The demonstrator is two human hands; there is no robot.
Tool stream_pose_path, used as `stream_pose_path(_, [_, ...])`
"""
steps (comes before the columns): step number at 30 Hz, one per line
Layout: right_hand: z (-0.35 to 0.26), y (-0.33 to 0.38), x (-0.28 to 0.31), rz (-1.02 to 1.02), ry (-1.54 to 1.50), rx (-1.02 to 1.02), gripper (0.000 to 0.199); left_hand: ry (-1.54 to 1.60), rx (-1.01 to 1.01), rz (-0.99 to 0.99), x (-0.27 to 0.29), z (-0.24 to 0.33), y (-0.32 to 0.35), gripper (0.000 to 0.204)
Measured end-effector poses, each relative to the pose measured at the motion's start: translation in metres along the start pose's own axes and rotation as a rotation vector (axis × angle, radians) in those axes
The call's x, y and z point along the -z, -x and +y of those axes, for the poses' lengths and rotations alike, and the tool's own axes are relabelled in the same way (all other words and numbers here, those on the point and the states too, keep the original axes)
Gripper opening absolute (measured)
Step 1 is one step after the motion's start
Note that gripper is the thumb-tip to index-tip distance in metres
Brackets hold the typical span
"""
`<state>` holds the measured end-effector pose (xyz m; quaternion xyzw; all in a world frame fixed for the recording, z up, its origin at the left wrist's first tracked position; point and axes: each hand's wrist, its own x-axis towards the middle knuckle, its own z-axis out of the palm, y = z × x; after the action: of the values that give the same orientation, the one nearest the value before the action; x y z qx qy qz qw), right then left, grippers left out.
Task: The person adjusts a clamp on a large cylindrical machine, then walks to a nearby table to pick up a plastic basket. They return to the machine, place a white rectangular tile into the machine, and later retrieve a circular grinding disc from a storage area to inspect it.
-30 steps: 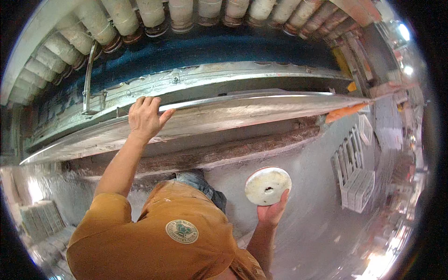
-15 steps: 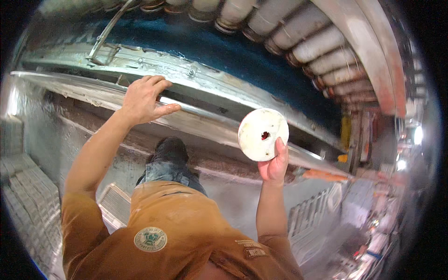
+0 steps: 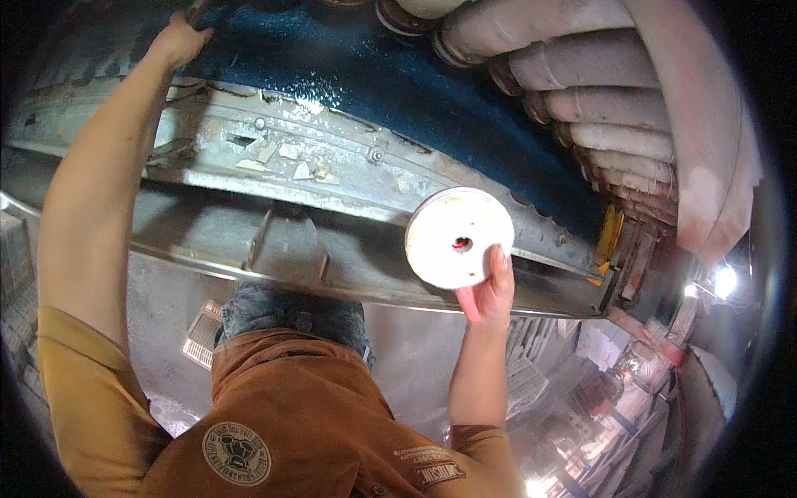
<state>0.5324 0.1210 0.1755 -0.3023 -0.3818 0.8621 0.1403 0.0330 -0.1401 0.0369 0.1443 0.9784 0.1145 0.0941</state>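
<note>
A round white disc with a small hole in its middle, reddish inside, is gripped in my right hand. The thumb presses on its lower right face, while the other fingers are mostly hidden behind it. The disc is raised in front of the metal ledge. At the upper left, my left hand reaches over the dark blue surface, its fingers closed round a bar, of which only a short dark piece shows.
A pale metal ledge with bolts and loose flakes runs across, with a trough on its near side. Several pale padded cylinders hang at the upper right. A yellow bracket stands at the ledge's right end.
My left hand has left the metal edge and moved up and forward to the bar. The view has shifted closer over the ledge. The disc stays in my right hand.
</note>
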Motion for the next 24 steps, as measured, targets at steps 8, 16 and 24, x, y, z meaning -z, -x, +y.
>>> stream_pose_path(8, [0.059,-0.185,-0.045,0.075,-0.242,-0.323,0.051,-0.001,0.164,0.023,0.01,0.034,0.018,0.041])
stream_pose_path(16, [0.159,-0.375,-0.079,-0.012,-0.276,-0.168,0.058,-0.063,0.233,0.019,0.016,0.046,0.021,0.039])
stream_pose_path(24, [0.174,-0.458,-0.098,-0.219,-0.404,0.084,0.062,-0.101,0.251,0.047,0.011,0.049,0.016,0.042])
